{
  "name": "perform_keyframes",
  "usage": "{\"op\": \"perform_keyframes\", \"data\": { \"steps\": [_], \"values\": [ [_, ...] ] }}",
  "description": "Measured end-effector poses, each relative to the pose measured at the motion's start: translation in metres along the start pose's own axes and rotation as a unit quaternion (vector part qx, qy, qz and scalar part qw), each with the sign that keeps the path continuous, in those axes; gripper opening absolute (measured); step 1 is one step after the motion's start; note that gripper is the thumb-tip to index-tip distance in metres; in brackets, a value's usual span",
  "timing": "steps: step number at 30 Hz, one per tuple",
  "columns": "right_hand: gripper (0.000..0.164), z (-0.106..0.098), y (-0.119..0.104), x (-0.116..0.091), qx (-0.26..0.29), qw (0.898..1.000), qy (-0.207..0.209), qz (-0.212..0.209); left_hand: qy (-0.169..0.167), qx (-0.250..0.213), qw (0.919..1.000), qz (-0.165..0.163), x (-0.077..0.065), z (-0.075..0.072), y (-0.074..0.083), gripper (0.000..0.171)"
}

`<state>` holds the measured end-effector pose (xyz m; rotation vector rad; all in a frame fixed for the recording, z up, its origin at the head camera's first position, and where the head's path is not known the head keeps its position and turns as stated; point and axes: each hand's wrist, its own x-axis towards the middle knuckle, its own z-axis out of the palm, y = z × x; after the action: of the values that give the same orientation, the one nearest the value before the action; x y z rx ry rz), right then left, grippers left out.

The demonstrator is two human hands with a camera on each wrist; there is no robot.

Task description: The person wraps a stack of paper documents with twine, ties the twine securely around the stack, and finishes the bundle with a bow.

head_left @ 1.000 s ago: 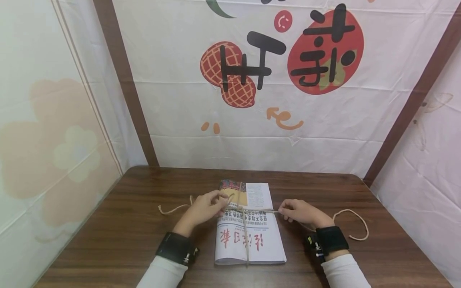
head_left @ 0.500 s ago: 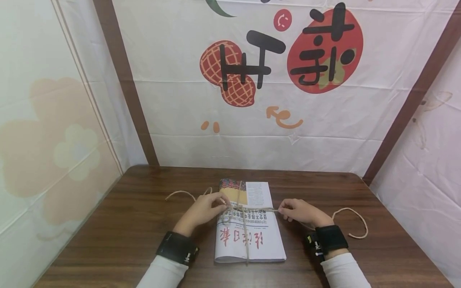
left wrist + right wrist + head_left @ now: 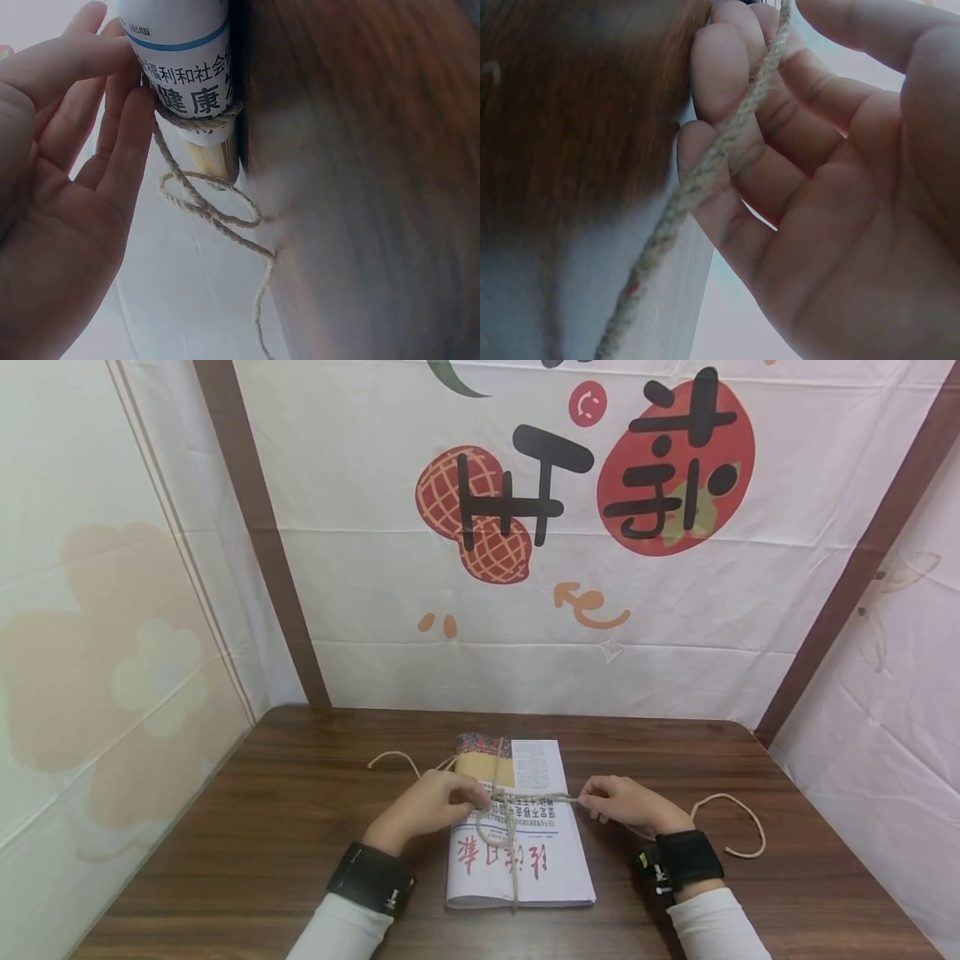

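A folded newspaper (image 3: 555, 868) lies on the table with twine (image 3: 514, 885) crossed over it lengthwise and sideways. Near the crossing, at the paper's left side, my left hand (image 3: 431, 802) pinches the twine between thumb and fingers; a small loop of twine (image 3: 491, 839) hangs below it on the paper. Beyond the right edge, my right hand (image 3: 630, 802) pinches the other length, which runs taut from the crossing. In the right wrist view the twine (image 3: 705, 172) passes across my curled fingers. The left wrist view shows the newspaper's folded edge (image 3: 187, 67) beside my fingers. The left fingertips are partly hidden there.
A loose twine end (image 3: 390, 755) curls on the wooden table (image 3: 285, 860) left of the paper, and another end (image 3: 753, 827) curves beyond my right wrist. A printed cloth (image 3: 360, 577) hangs behind the table. Both wrists wear black straps (image 3: 690, 856).
My left hand has moved slightly right, toward the crossing, drawing the left twine end along. A loop of twine now shows below its fingers. The right hand has stayed in place, holding its twine.
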<state>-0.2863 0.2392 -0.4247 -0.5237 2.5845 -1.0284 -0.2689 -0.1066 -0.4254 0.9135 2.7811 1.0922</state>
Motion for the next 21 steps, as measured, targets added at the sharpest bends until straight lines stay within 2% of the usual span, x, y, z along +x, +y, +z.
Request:
{"op": "perform_keyframes", "data": {
  "steps": [5,10,18,21],
  "values": [
    [0.016,0.0,-0.001,0.0,0.005,1.0,0.001,0.006,-0.024,0.039,0.9988,0.019,0.003,0.005,0.006,0.028],
    [0.017,0.001,0.001,0.001,0.003,1.0,0.0,0.004,-0.035,0.074,0.9953,0.052,0.005,0.01,0.011,0.025],
    [0.017,0.001,0.001,0.001,-0.016,1.0,0.0,0.002,-0.036,0.082,0.9941,0.06,0.007,0.013,0.011,0.009],
    [0.017,0.0,0.001,0.0,-0.018,1.0,-0.005,0.001,-0.033,0.078,0.9949,0.054,0.006,0.012,0.012,0.006]
  ]
}}
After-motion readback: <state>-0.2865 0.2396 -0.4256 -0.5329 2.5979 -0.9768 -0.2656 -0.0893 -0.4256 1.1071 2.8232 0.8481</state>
